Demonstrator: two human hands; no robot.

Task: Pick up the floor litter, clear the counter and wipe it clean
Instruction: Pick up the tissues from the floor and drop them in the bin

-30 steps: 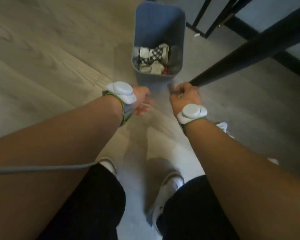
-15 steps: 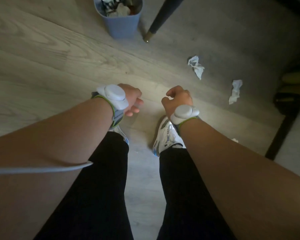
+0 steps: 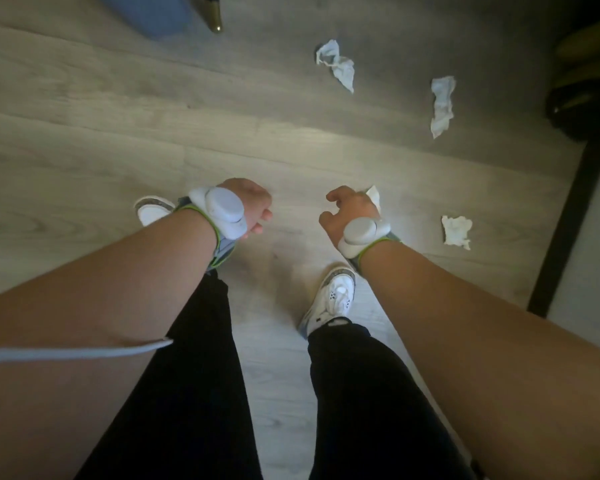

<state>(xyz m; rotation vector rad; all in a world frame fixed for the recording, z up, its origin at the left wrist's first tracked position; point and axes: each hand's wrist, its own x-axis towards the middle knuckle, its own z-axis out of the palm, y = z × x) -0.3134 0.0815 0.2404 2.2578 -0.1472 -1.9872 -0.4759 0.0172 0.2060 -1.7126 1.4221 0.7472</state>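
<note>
Several crumpled white tissues lie on the pale wood floor: one (image 3: 336,64) far ahead, one (image 3: 442,105) to its right, one (image 3: 458,232) right of my right wrist. A further white scrap (image 3: 373,196) peeks out just past my right hand (image 3: 347,211); I cannot tell if they touch. That hand hangs with loosely curled fingers, nothing visibly in it. My left hand (image 3: 253,209) also hangs loosely curled and holds nothing. The blue bin's (image 3: 153,15) base shows at the top edge.
A black table leg with a gold tip (image 3: 212,16) stands beside the bin. A dark furniture frame (image 3: 561,237) runs down the right side, with dark objects (image 3: 582,98) above it. My white shoes (image 3: 333,299) stand below my hands.
My view has swung from the bin down to the floor on the right. The tissues now sit closer, and both hands have come away from the bin and hang low.
</note>
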